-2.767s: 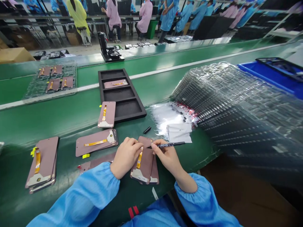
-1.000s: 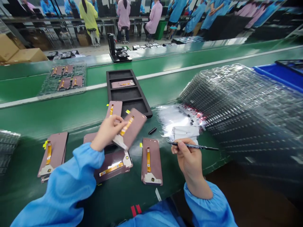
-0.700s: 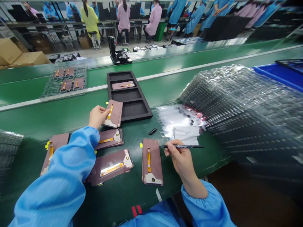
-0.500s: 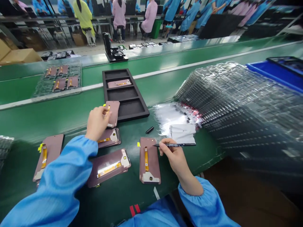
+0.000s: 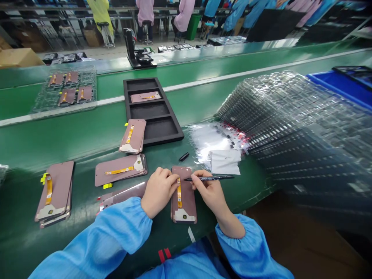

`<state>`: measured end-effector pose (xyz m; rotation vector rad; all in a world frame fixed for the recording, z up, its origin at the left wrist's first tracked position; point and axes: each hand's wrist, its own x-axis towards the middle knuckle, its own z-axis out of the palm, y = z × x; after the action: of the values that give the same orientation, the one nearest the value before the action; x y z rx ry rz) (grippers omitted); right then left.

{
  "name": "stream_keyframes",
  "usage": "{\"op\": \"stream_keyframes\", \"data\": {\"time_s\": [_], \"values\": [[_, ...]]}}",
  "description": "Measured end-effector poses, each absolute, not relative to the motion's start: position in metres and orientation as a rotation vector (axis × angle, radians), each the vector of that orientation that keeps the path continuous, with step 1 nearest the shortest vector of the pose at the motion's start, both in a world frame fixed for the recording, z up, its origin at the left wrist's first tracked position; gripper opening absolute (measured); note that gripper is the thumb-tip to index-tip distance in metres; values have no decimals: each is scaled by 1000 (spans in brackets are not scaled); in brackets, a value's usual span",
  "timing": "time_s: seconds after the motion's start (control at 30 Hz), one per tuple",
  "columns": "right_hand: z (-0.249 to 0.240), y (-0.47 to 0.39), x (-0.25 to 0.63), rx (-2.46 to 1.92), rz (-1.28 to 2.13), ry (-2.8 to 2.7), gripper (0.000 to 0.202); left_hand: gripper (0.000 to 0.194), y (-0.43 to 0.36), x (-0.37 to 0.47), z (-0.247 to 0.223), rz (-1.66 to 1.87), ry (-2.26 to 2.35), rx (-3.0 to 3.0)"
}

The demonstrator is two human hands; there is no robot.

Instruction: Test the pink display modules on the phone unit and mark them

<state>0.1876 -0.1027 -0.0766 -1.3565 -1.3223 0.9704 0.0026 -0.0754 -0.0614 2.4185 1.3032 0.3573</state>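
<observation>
Pink panel (image 5: 184, 197) lies flat near the front edge of the green worktop (image 5: 232, 201). The left hand (image 5: 159, 190) has its fingers together at the orange ribbon (image 5: 179, 195); the right hand (image 5: 210, 193) clamps a black pen (image 5: 216, 178) between its fingers. A 4-compartment tray (image 5: 171, 112) sits beyond.

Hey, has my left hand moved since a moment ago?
Yes: relative to the black tray, your left hand moved rightward and nearer you, to the panel by the pen.
</observation>
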Motion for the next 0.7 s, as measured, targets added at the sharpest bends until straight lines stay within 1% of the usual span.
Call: {"op": "stream_keyframes", "data": {"time_s": [0.33,0.7], "values": [[-84,-103,182,-1387,917,-1498,18,20,-75,4,-61,339,1309,2388],[-85,-101,181,-1384,878,-1549,19,19,-74,4,-59,332,1310,2383]]}}
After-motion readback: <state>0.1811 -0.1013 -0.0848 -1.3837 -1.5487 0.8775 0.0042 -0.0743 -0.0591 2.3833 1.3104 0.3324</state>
